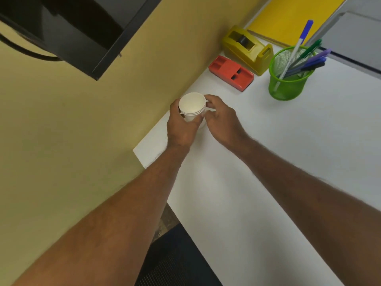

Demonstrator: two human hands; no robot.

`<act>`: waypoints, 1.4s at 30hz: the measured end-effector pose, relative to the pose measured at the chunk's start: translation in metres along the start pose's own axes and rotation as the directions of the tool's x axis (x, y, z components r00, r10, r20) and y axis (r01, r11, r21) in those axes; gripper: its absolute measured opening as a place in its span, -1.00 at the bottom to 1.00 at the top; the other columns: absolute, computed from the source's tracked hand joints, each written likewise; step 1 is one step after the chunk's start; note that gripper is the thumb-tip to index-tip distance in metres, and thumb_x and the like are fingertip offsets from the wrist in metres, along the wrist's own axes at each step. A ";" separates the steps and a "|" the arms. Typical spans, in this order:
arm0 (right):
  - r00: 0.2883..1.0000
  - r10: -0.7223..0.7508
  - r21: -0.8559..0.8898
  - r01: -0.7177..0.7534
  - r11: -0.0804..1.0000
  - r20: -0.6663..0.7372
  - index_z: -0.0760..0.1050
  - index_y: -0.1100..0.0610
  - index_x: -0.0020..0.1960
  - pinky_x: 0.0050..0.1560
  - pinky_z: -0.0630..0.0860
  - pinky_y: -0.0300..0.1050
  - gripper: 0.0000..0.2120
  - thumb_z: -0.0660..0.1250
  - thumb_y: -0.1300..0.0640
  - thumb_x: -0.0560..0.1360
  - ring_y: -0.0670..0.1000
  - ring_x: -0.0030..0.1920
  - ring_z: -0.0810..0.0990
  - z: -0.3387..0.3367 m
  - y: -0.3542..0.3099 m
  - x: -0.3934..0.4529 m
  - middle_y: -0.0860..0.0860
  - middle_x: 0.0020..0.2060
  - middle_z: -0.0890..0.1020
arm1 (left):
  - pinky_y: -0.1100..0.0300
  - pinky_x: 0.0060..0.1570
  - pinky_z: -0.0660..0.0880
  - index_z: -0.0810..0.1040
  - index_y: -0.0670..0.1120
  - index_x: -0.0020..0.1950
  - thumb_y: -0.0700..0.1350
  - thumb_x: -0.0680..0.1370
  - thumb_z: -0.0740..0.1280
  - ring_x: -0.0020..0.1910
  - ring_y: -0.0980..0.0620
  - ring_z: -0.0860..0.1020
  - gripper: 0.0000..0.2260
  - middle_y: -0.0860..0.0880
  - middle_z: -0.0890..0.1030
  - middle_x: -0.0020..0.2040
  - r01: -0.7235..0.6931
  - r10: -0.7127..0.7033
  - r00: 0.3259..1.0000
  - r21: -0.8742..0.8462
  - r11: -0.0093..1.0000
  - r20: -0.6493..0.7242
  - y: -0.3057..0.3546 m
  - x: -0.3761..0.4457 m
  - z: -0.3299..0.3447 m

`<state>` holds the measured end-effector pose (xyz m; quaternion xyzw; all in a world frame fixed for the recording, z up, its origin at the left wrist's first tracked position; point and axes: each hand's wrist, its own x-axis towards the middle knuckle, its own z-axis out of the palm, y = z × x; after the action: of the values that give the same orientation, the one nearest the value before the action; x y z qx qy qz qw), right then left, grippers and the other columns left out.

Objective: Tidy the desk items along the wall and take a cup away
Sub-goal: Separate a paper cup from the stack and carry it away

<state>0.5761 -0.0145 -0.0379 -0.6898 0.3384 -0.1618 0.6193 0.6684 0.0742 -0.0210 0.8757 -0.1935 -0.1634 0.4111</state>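
Note:
A small stack of white paper cups [192, 106] stands close to the wall on the white desk [268, 157]. My left hand [181, 129] wraps around the stack's left and front side. My right hand [221, 118] pinches the rim of the cups from the right with thumb and fingers. The lower part of the stack is hidden behind my left hand. Further along the wall lie a red stapler-like block [231, 72] and a yellow tape dispenser [247, 49].
A green mesh pen holder [288, 79] with several pens stands right of the tape dispenser. A yellow folder [288, 17] lies at the far end. A black shelf [68, 32] hangs on the yellow wall. A dark chair [175, 261] sits below the desk edge.

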 end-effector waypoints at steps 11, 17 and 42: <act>0.990 0.099 -0.023 -0.102 0.995 -0.096 0.41 0.01 0.43 0.20 0.38 -0.35 -0.52 0.17 0.27 0.55 -0.11 0.27 0.53 -0.017 -0.012 -0.140 -0.02 0.32 0.59 | 0.39 0.06 0.42 0.33 0.06 0.46 -0.06 0.44 0.55 0.23 0.10 0.49 -0.34 0.16 0.50 0.25 0.071 -0.064 0.997 -0.153 0.986 0.051 0.006 -0.139 -0.011; 0.975 0.161 0.064 -0.153 0.986 -0.156 0.41 -0.05 0.42 0.26 0.57 -0.06 -0.55 0.21 0.18 0.55 -0.09 0.26 0.56 -0.025 -0.030 -0.241 -0.13 0.26 0.57 | 0.65 -0.08 0.34 0.33 0.07 0.47 -0.05 0.42 0.56 0.17 0.24 0.47 -0.32 0.21 0.49 0.25 0.027 -0.005 0.991 -0.170 0.985 0.132 0.014 -0.225 -0.041; 0.934 0.209 -0.161 -0.263 0.951 -0.290 0.50 -0.05 0.28 0.02 0.68 0.10 -0.37 0.44 -0.34 0.32 -0.02 0.10 0.62 -0.157 -0.061 -0.550 -0.04 0.18 0.51 | 0.04 -0.16 0.61 0.50 0.14 0.02 0.11 0.37 0.44 -0.09 0.14 0.58 -0.72 0.16 0.61 -0.08 -0.443 0.431 0.786 -0.082 0.893 0.444 0.089 -0.522 -0.052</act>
<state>0.0960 0.2358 0.1570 -0.6734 0.5147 -0.1439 0.5109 0.2180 0.3033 0.1467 0.7502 -0.4826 -0.2597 0.3699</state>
